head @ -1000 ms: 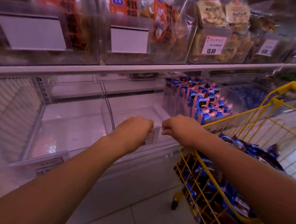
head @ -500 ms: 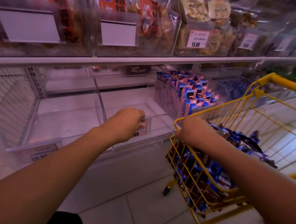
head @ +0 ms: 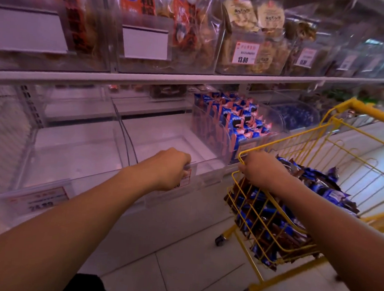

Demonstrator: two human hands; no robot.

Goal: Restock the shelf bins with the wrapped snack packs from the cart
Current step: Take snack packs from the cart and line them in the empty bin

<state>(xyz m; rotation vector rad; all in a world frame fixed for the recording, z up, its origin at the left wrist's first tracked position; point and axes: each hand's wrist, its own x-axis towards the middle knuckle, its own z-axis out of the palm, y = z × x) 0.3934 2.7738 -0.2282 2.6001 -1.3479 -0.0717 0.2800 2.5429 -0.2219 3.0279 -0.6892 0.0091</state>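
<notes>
My left hand (head: 171, 167) grips the front lip of a clear plastic shelf bin (head: 206, 159) on the lower shelf, covering part of its price tag. Nothing lies inside that bin. My right hand (head: 260, 169) reaches into the yellow wire cart (head: 294, 219) at its front left corner, fingers curled down among the blue and brown wrapped snack packs (head: 324, 188); what they hold is hidden. The bin to the right (head: 211, 133) holds upright blue and orange packs (head: 243, 121).
Another clear bin (head: 59, 160) with a price tag stands to the left. The upper shelf (head: 190, 78) carries bins of bagged snacks with price labels. A bin of blue sweets (head: 297, 115) sits behind the cart. White floor tiles (head: 180, 267) lie below.
My right hand left the bin's front lip and moved right into the cart's front corner. The cart now stands closer to the shelf. My left hand kept its grip on the bin.
</notes>
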